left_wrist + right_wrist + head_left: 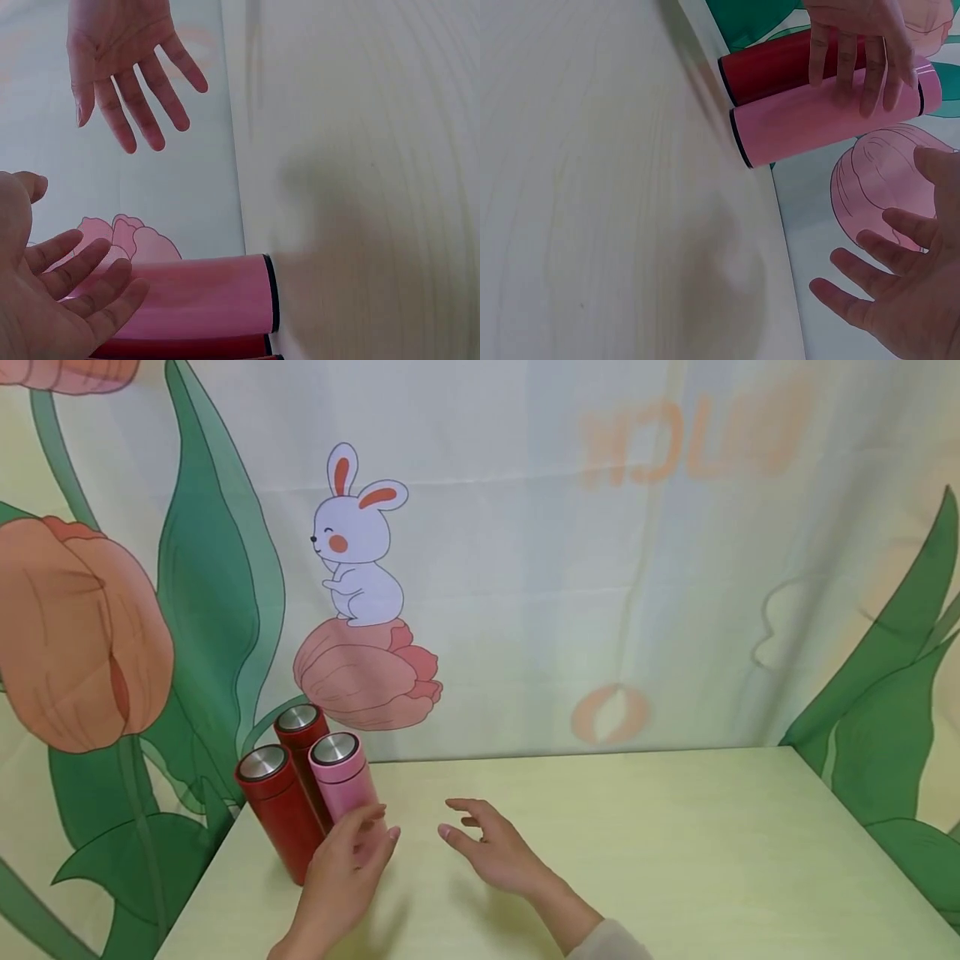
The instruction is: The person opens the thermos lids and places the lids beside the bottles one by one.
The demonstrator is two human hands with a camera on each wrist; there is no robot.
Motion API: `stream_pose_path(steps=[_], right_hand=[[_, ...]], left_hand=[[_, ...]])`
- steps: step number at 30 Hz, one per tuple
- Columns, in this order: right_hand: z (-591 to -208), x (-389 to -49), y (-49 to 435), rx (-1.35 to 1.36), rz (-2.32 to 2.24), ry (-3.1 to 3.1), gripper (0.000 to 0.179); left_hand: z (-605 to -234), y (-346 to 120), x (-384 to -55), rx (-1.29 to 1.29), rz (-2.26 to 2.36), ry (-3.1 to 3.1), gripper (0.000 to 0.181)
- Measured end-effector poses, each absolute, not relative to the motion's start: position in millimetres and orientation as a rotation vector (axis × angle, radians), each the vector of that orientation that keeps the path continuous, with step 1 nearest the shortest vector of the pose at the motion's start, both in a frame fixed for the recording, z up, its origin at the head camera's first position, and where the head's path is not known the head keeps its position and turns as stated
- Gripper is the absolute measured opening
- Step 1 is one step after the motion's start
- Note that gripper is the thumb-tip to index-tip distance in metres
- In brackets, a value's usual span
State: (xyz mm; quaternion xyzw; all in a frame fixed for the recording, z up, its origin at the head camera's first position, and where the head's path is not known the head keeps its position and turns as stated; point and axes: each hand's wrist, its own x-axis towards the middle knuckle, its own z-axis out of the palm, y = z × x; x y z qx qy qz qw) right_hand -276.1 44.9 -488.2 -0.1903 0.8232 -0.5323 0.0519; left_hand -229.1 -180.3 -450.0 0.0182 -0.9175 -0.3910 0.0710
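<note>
A pink thermos bottle with a steel-topped lid stands upright at the left of the table. Beside it stand two red thermos bottles, one nearer the front and one behind. My left hand is nearest the pink bottle, overlapping its lower part in the head view, with fingers relaxed and spread. The left wrist view has those fingers in front of the pink bottle's side. To the right, my right hand hovers over the table, fingers loosely extended, holding nothing, its palm facing the left hand.
The pale table extends to the right of the hands. Behind it hangs a curtain printed with a rabbit and tulips, meeting the table's back edge. Green printed leaves show past the right edge.
</note>
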Motion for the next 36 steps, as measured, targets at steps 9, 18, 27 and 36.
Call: stream_pose_path(steps=[9, 18, 27, 36], right_hand=[[-487.4, -273.7, 35.2, -0.576, -1.633, 2.452, 0.055], [-486.7, -270.0, 29.9, -0.555, -1.658, 2.403, 0.052], [-485.9, -270.1, 19.1, -0.575, -1.663, 2.367, 0.051], [-488.9, -274.8, 3.4, -0.602, -1.672, 2.313, 0.053]], left_hand=[[-450.0, -191.4, -224.3, 0.139, -1.219, -2.668, 0.039], [-450.2, -197.6, -220.2, 0.334, -1.269, -2.672, 0.047], [-453.3, -197.2, -222.4, 0.382, -1.245, -2.725, 0.069], [-454.8, -200.7, -226.6, 0.363, -1.250, -2.772, 0.092]])
